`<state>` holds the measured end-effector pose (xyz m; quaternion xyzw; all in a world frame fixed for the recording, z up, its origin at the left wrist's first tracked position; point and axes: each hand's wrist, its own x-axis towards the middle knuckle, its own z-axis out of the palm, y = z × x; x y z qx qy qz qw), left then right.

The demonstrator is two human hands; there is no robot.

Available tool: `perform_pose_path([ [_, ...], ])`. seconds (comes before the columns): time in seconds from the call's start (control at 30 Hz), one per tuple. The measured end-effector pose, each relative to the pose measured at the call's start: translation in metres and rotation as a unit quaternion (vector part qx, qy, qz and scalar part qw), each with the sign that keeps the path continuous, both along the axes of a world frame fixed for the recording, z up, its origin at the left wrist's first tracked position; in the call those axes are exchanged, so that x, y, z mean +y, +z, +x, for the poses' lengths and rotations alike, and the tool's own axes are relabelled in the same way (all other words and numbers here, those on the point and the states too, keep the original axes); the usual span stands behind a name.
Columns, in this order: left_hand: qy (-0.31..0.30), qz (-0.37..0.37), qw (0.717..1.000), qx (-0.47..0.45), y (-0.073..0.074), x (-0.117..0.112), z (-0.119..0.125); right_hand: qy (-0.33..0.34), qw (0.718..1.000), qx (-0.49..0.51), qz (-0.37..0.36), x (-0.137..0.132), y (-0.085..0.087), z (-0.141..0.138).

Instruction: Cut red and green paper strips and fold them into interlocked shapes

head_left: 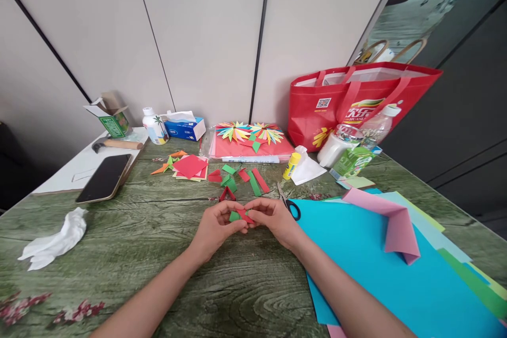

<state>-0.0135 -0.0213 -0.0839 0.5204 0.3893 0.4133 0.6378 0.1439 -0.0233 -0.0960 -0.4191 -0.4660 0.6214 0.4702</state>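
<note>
My left hand [216, 227] and my right hand [273, 219] meet at the middle of the green wood-grain table [158, 253]. Both pinch a small folded paper piece [240, 216] made of red and green parts, held just above the tabletop. Just beyond my fingers lies another folded red and green piece [227, 194]. Further back lie several red and green folded strips [245, 177] and a stack of red and orange paper squares [190, 167]. Blue-handled scissors [290, 205] rest right beside my right hand.
Large blue, pink and green sheets [368, 253] cover the table's right side. A glue stick [292, 165], a red bag [356, 100], bottles, a tissue box [185, 128], finished paper stars [249, 132], a phone [103, 178] and a crumpled tissue [55, 240] stand around.
</note>
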Motion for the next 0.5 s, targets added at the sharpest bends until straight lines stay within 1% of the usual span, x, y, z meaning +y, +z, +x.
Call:
perform_pose_path([
  [0.13,0.015,0.012,1.000,0.018,-0.0023,-0.0013,0.0022,-0.007,1.000,-0.013,0.014,-0.0006,0.0002,-0.0026],
  [0.27,0.009,0.004,1.000,0.024,-0.0037,-0.0007,0.0017,-0.003,1.000,-0.013,0.013,-0.0003,-0.0022,-0.0034],
  [0.43,-0.005,-0.001,0.999,0.035,-0.0064,0.0015,0.0008,-0.015,1.000,-0.008,-0.004,0.0009,-0.0072,-0.0032],
  [0.5,0.001,0.006,0.999,0.033,-0.0072,0.0017,0.0012,-0.018,1.000,0.005,-0.014,0.0015,-0.0077,-0.0024],
])
